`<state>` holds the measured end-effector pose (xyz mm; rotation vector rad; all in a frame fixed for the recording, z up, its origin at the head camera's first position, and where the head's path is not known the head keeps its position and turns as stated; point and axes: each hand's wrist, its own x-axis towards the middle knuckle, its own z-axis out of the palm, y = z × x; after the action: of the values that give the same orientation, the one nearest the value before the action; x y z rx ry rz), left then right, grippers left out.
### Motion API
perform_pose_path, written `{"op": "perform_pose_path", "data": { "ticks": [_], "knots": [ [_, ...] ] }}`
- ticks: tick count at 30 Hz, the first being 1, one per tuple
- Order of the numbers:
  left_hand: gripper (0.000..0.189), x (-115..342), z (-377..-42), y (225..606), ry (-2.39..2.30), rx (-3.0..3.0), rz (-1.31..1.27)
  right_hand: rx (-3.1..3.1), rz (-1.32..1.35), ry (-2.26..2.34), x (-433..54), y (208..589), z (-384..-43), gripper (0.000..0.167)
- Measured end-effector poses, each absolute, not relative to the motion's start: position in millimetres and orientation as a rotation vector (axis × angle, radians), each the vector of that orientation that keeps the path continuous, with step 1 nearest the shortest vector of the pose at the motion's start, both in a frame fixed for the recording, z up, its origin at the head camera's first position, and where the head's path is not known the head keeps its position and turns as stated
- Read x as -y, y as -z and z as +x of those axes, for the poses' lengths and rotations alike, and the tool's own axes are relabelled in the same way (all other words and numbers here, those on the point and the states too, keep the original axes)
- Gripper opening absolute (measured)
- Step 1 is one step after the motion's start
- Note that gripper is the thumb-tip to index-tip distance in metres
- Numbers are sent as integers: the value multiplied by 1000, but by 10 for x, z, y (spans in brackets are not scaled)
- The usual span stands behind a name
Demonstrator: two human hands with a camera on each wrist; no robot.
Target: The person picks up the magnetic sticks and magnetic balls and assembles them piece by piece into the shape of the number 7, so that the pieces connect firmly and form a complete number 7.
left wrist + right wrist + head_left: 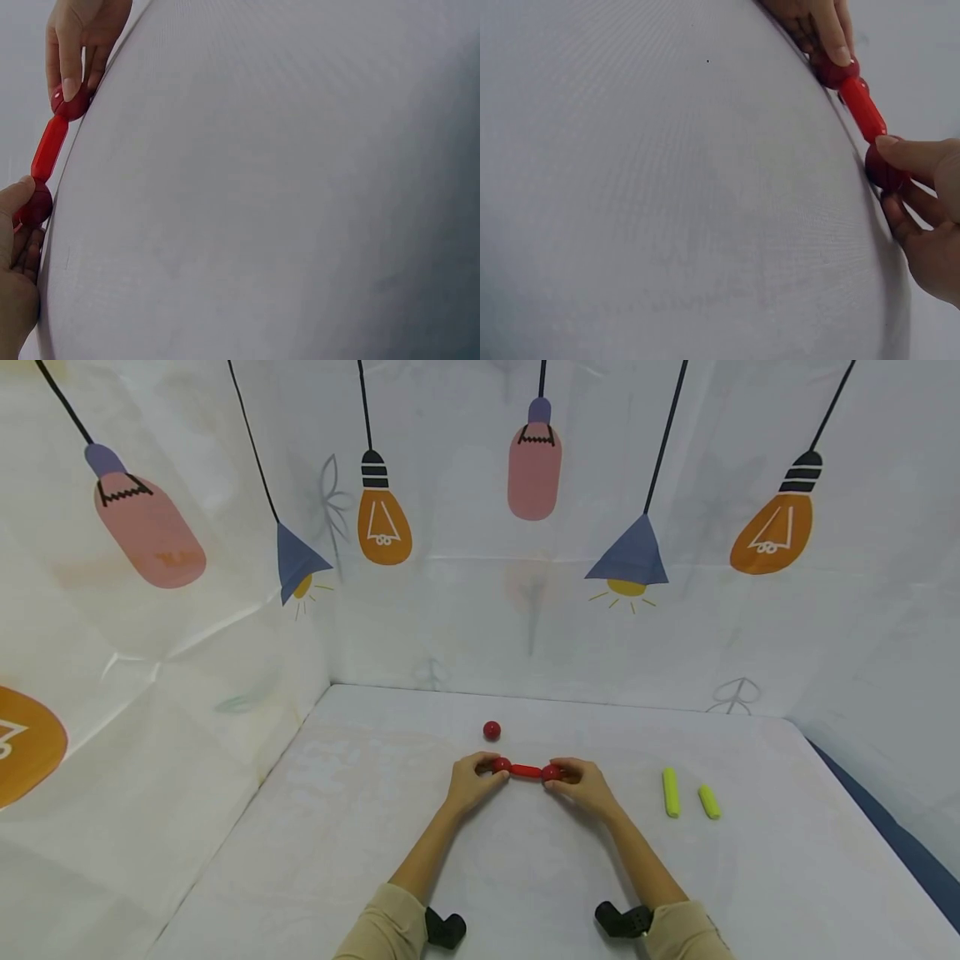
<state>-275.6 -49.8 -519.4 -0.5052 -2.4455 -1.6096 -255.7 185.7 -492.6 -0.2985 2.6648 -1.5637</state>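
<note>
A bright red rod (526, 771) lies between two dark red balls, one at each end, forming a dumbbell shape. My left hand (472, 783) pinches the left ball (502, 765) between thumb and fingers. At the other end, the right ball (551, 773) is pinched by my right hand (585, 785). In the left wrist view the rod (49, 148) meets both balls. The right wrist view shows the right thumb pressed on its ball (883, 166), with fingers underneath. Behind the left hand, a third red ball (491, 731) sits loose on the white table.
Two yellow-green sticks, a longer one (671, 792) and a shorter one (708, 802), lie on the white table (337, 827) to the right. White sheets printed with lamps (626, 556) hang behind and at the sides. Black wrist devices (622, 920) sit near both cuffs.
</note>
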Motion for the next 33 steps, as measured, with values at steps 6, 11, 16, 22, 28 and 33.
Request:
{"op": "perform_pose_path", "data": {
  "ticks": [6, 11, 16, 22, 28, 33],
  "knots": [
    [32, 506, -2750, 5201, 1632, 2439, -501, -2650, -327, 1553, -1838, 4872, -2537, 39],
    [32, 507, -2751, 5197, 1633, 2431, -505, -2695, -351, 1542, -1838, 4891, -2533, 43],
    [33, 501, -2742, 5180, 1620, 2444, -501, -2714, -308, 1566, -1857, 4993, -2562, 44],
    [34, 499, -2736, 5174, 1627, 2460, -486, -2736, -308, 1569, -1870, 5002, -2545, 43],
    [33, 499, -2741, 5173, 1623, 2451, -492, -2720, -338, 1552, -1943, 4945, -2495, 41],
    [32, 496, -2748, 5179, 1618, 2445, -506, -2751, -347, 1527, -2074, 4879, -2441, 39]
  ]
}}
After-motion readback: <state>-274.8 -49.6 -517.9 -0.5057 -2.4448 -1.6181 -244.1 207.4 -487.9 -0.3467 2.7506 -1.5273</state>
